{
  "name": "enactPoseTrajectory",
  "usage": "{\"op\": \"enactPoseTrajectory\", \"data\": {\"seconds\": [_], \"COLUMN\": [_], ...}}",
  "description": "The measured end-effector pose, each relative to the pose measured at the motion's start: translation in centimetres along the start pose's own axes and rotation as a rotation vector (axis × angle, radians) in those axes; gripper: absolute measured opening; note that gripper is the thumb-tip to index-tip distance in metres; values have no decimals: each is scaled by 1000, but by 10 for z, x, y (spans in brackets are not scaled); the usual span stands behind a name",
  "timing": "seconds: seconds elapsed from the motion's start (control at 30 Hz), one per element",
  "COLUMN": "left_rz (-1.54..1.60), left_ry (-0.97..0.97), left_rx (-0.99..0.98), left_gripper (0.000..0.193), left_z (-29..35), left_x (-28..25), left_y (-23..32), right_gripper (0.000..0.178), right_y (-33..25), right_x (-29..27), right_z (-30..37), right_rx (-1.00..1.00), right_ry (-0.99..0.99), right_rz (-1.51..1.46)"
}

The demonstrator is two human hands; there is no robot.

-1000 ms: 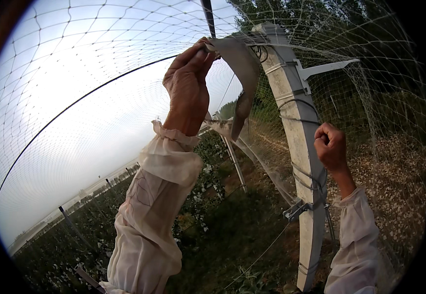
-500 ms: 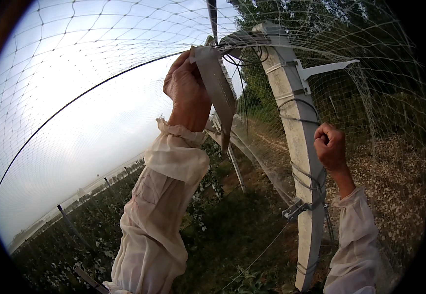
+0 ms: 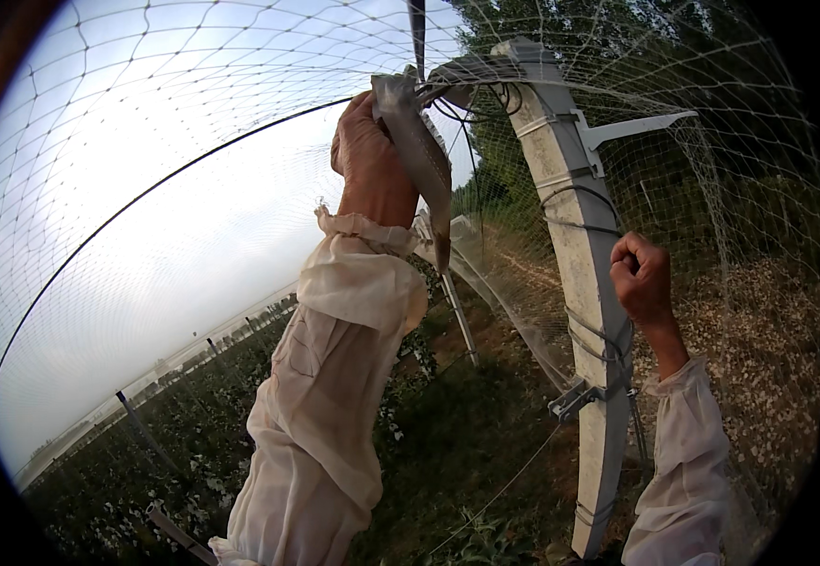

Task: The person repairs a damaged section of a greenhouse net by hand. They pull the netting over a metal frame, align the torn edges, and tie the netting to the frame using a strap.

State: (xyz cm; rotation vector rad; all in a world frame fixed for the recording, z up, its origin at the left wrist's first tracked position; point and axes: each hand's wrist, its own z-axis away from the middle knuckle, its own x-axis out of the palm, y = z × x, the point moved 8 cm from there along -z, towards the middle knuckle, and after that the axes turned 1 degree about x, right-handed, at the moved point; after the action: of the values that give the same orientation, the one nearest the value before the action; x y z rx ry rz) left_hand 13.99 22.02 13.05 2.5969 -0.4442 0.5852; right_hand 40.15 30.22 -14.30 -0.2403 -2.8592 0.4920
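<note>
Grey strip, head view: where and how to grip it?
Probably pinch the grey strip across its faces near the lower tip, coming from the lower right. That end hangs free and tapers narrow, while the left hand is at the upper end; the pale post stands apart, farther right.

Netting (image 3: 212,57) spans overhead; the post (image 3: 570,203) stands between the 2 hands (image 3: 372,168), a gap separating post and strip (image 3: 421,156).

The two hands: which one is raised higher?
The left hand, up at the grey strip; the right hand is lower, beside the pale post.
</note>
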Motion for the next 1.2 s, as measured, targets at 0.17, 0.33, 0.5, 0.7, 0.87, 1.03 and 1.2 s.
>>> {"op": "enactPoseTrajectory", "data": {"seconds": [0.17,0.33,0.5,0.7,0.87,1.03,1.2], "left_rz": [-54,-104,-177,-197,-141,-435,-440], "left_ry": [-171,-293,-291,-620,-214,-118,-224], "left_rx": [105,154,198,593,-54,217,321], "left_gripper": [18,23,24,26,23,2,6], "left_z": [-37,-53,-19,-11,-9,16,25], "left_x": [-15,-6,1,23,2,19,36], "left_y": [6,-24,7,1,0,52,40], "right_gripper": [6,7,6,5,4,4,5], "right_y": [-8,-1,-5,-4,-3,-9,-6], "right_x": [6,-7,3,2,-2,6,1], "right_z": [-4,2,-2,-1,-1,-3,0], "right_rx": [-38,-13,-21,-8,9,-29,-49], "right_ry": [-14,0,-3,-6,-9,-1,12], "right_rz": [-15,21,-24,-12,8,-3,23]}}
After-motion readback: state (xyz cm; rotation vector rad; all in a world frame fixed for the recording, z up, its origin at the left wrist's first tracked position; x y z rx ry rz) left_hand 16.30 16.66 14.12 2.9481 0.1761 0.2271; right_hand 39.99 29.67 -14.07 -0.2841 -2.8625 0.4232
